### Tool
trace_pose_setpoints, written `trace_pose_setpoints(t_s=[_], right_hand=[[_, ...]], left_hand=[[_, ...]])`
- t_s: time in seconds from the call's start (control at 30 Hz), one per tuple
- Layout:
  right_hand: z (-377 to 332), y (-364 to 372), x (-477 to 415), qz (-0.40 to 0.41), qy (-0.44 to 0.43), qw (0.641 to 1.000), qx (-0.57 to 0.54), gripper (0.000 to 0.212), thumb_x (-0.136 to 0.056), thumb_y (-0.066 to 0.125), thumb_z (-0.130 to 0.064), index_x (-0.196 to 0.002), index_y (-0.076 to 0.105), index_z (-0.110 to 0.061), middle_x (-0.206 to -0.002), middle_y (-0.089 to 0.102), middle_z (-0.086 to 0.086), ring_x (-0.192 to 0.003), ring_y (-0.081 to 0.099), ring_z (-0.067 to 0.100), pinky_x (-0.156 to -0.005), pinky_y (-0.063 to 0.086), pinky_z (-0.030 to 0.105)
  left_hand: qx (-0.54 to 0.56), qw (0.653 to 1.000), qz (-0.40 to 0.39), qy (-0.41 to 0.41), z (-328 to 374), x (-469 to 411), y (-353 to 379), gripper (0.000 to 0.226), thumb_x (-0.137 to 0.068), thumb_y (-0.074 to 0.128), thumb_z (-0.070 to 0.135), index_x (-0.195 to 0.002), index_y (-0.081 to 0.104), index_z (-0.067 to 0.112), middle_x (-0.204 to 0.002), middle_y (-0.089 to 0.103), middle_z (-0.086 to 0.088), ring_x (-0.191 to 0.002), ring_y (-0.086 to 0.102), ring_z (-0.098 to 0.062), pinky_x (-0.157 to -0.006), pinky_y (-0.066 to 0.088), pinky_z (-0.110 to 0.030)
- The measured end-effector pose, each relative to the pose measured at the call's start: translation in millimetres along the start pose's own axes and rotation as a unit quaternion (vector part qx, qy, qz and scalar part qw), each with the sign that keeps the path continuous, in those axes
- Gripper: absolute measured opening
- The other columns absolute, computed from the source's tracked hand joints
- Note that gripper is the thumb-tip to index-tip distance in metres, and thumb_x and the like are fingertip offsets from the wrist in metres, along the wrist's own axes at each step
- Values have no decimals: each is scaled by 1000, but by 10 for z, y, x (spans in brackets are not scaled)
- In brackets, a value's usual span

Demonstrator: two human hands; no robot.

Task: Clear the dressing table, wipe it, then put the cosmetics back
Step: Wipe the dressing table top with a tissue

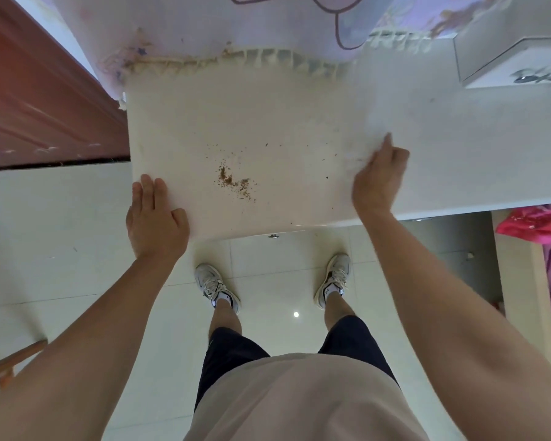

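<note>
The left grip [156, 214] lies flat on the near left corner of the white counter [268, 106], fingers straight and together. The right grip [379, 179] rests on the counter farther right, with its fingers bent and blurred. A pale smear beside them may be a cloth, but I cannot tell whether this grip holds anything. One likely slip is that a wipe toward the near edge would push the brown crumbs [236, 183] onto the tiled floor [77, 218] by the shoes [217, 288]. A dry pass might only scatter them. The crumbs lie on the counter between the two grips, apart from both and a little nearer the left. No cosmetics are in view. A white box [516, 62] sits at the far right.
</note>
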State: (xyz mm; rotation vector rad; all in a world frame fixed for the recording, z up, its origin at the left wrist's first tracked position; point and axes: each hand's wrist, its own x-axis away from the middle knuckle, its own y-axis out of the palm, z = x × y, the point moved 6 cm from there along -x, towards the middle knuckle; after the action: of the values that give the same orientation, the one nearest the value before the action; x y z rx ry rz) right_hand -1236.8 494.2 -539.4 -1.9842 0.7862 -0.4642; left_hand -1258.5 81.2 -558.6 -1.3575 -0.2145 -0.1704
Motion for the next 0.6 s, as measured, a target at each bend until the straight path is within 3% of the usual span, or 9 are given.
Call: trace_pose_setpoints(t_s=[0.13, 0.27, 0.4, 0.47, 0.6], right_hand=[[141, 223, 52, -77, 58, 980, 173, 64, -92, 52, -13, -149, 25, -3, -134, 39, 22, -118, 43, 40, -98, 37, 44], [-744, 739, 320, -127, -130, 963, 199, 64, -91, 51, -13, -148, 26, -4, -130, 43, 18, -111, 46, 36, -91, 39, 42], [-1473, 1068, 839, -203, -302, 916, 171, 69, -83, 51, -5, -148, 27, -8, -126, 44, 16, -109, 46, 34, -89, 39, 39], [-1611, 1130, 936, -233, -348, 898, 134, 68, -82, 55, -7, -146, 35, -13, -121, 45, 13, -106, 48, 31, -88, 39, 36], [-1308, 823, 725, -169, -252, 953, -16, 63, -81, 49, 4, -143, 47, -11, -117, 48, 19, -101, 51, 37, -89, 45, 41]], left_hand=[[0, 1000, -2, 0, -4, -1, 11, 64, -90, 27, 26, -150, 27, 3, -159, 20, -17, -147, 16, -34, -114, 27, -49], [4, 1000, -3, -5, -2, -17, 22, 64, -90, 27, 25, -150, 27, 4, -159, 19, -16, -148, 15, -33, -115, 26, -48], [2, 1000, -8, 8, -45, -17, -4, 60, -93, 30, 21, -150, 26, 5, -160, 18, -14, -148, 15, -30, -112, 30, -48], [4, 1000, -13, 19, -69, -8, -30, 61, -92, 30, 22, -150, 28, 5, -160, 19, -14, -148, 16, -30, -111, 31, -48], [27, 999, -5, 25, -120, 3, -49, 63, -88, 29, 24, -148, 34, 8, -159, 24, -10, -147, 19, -27, -110, 34, -47]])
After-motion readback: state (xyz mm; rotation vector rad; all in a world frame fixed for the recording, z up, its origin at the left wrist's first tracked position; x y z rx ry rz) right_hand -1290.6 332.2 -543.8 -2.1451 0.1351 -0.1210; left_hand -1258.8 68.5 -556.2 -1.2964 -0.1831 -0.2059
